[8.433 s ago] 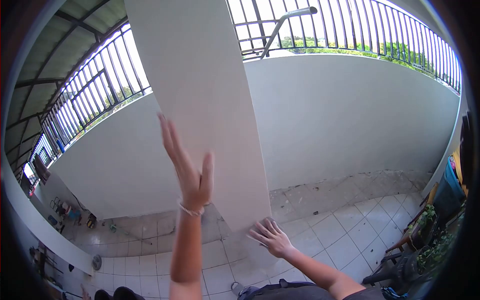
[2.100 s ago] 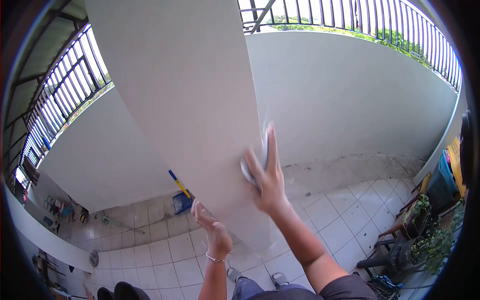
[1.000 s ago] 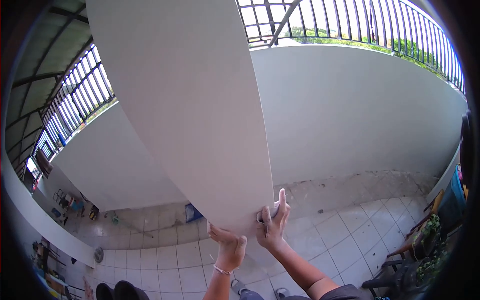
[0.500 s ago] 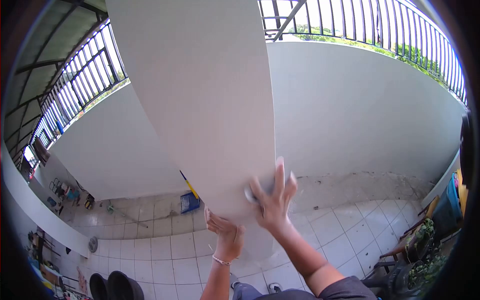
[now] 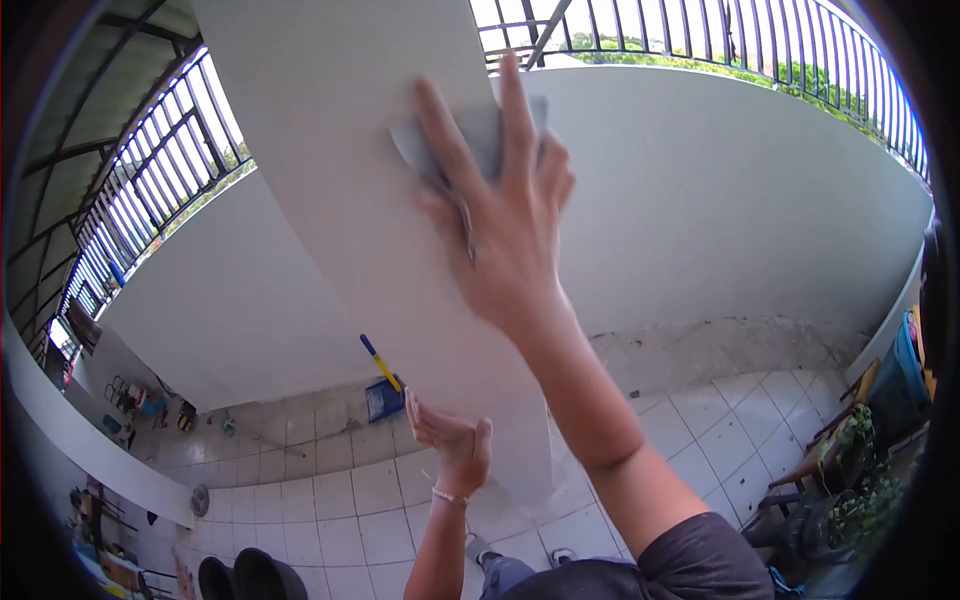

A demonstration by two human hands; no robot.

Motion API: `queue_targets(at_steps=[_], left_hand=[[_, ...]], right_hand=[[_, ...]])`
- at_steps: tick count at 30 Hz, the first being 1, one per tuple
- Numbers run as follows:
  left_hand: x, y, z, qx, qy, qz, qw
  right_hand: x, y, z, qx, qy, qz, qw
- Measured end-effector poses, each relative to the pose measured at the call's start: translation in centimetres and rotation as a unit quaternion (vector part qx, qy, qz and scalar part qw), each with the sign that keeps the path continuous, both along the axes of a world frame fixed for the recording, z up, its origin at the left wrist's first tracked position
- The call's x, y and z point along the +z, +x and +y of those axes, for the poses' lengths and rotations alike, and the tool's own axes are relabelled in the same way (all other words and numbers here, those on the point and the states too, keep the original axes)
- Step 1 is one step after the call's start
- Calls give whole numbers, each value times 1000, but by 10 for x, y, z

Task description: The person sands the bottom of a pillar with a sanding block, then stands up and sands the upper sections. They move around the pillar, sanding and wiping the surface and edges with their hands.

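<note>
A white pillar [image 5: 400, 250] rises in front of me. My right hand [image 5: 515, 225] is high on its face, fingers spread and a little blurred, pressing a grey sheet of sandpaper [image 5: 482, 140] flat against the surface. The sheet shows between the fingers and reaches the pillar's right edge, with part of it tucked beside the thumb. Lower down, my left hand [image 5: 450, 435] lies against the pillar's lower left side, its fingers extended and thumb raised. It holds nothing that I can see, and a bracelet circles the wrist.
A blue dustpan [image 5: 384, 398] with a yellow-and-blue handle stands by the low white wall [image 5: 720, 210] behind. Black pots [image 5: 265, 575] sit at lower left on the tiled floor [image 5: 365, 495]. Potted plants [image 5: 850, 435] and a blue container [image 5: 905, 375] are at right.
My right hand has moved far up the pillar with the sandpaper, from near its lower part. My left hand stays in about the same place. The view has shifted slightly.
</note>
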State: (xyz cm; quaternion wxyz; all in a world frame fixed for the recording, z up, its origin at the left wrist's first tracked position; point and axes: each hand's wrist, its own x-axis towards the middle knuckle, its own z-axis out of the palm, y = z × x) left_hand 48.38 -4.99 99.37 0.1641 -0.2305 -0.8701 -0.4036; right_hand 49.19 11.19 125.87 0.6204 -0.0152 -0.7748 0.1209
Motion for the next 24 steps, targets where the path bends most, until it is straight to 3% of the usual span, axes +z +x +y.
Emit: queue_targets(at_steps=[1,4,5,7,9,11,14,16,20,22,24], left_hand=[[2,1,0,1,-12,38,999],[25,6,4,35,-13,159,986],[42,6,5,51,-12,203,978],[93,10,11,63,-120,267,954],[153,-3,30,123,-279,408,861],[206,-12,57,105,-193,477,851],[241,-14,96,160,-148,527,822],[235,-17,100,174,-126,531,820],[169,-15,105,159,-109,510,838],[110,-20,96,103,-164,502,843],[61,-27,74,38,-280,513,811]], right_hand=[[10,4,1,-2,11,-16,1000],[-11,10,30,288,-44,20,956],[-23,15,44,337,-85,20,937],[-67,32,71,393,-215,22,894],[-137,49,94,393,-364,18,844],[-228,62,100,364,-510,8,779],[-356,84,84,307,-679,18,666],[-391,105,71,295,-766,10,571],[-419,125,74,261,-772,-32,579],[-425,132,76,271,-753,-6,600],[-426,148,77,263,-770,2,581]])
